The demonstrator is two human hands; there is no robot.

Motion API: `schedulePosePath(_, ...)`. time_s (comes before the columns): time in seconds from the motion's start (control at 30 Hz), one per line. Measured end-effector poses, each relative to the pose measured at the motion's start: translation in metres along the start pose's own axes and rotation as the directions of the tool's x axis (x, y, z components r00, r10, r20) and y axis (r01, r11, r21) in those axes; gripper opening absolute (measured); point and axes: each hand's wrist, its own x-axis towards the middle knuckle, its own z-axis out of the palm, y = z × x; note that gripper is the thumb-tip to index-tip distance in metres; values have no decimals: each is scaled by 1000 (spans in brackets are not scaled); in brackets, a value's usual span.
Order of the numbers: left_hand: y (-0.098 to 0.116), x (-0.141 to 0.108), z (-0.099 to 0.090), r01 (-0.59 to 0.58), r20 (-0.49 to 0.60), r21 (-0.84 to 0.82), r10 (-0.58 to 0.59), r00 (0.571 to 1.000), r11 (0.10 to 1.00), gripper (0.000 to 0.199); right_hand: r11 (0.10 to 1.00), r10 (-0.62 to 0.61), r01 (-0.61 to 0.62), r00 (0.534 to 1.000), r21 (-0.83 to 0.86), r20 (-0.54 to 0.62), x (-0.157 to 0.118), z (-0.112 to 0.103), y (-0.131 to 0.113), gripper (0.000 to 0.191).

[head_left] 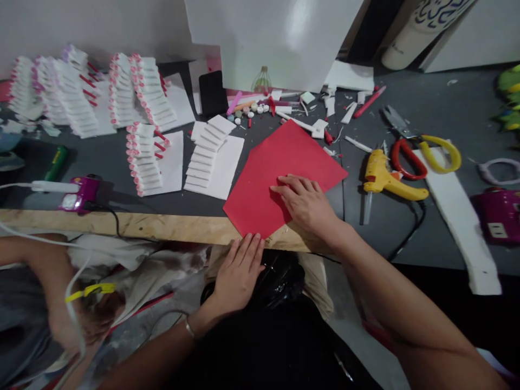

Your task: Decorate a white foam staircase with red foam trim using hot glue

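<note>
Head view, left to right: a co-worker's forearm [44, 273] shows beside the worktop [109, 162], which carries a green marker [57, 163] and a purple power adapter [87, 195]. Next come pink-tipped rows of white rolls [145, 162] on cards, then a white card [227, 165] bearing overlapping plain strips. Just right of it lies the red paper sheet [260, 162], its near corner over the wooden front edge. The hands are apart: the left hand [238, 276] rests straight fingers on that corner; the right hand [306, 203] spreads slightly bent fingers on the sheet, neither clamped. Beyond are a yellow glue gun [377, 173], red-and-yellow-handled pliers [408, 154] and a white strip [459, 211].
</note>
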Motion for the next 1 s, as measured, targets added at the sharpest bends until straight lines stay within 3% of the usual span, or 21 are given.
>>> schedulePosePath(0.33, 0, -2, -5, -21, -74, 17, 23, 997, 1000, 39, 1000, 10, -10, 1000, 8, 2, 0, -1, -1, 39)
schedulePosePath(0.6, 1, 0, -7, -22, 28, 62, 21, 999, 998, 47, 1000, 8, -8, 1000, -30, 16, 1, -3, -2, 39)
schedulePosePath(1.0, -7, 10, -4, -64, 85, 56, 59, 995, 996, 67, 1000, -6, 5, 1000, -28, -11, 0, 0, 0, 39)
